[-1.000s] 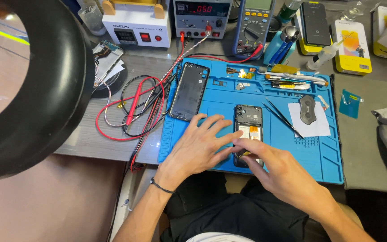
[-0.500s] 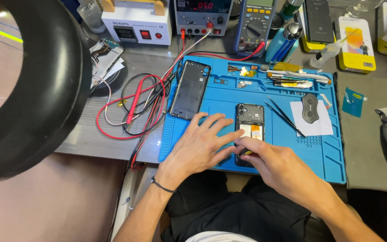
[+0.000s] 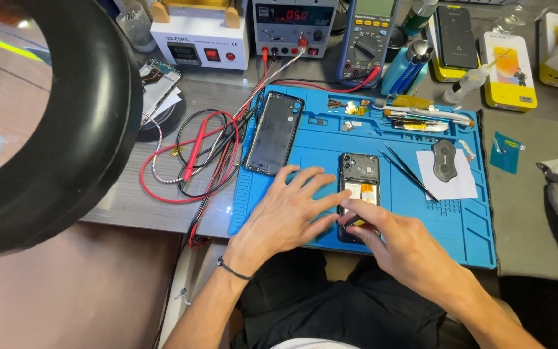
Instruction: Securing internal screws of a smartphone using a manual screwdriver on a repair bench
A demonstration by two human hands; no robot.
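On the blue silicone repair mat (image 3: pixel 460 226), an opened black smartphone (image 3: pixel 359 173) lies with its insides exposed. The left hand (image 3: pixel 289 213) rests flat beside it, fingers spread, steadying it; the right hand (image 3: pixel 398 242) pinches a small yellow-tipped tool at its lower end. Its detached black back cover (image 3: pixel 274 133) lies apart, so disassembly looks under way.
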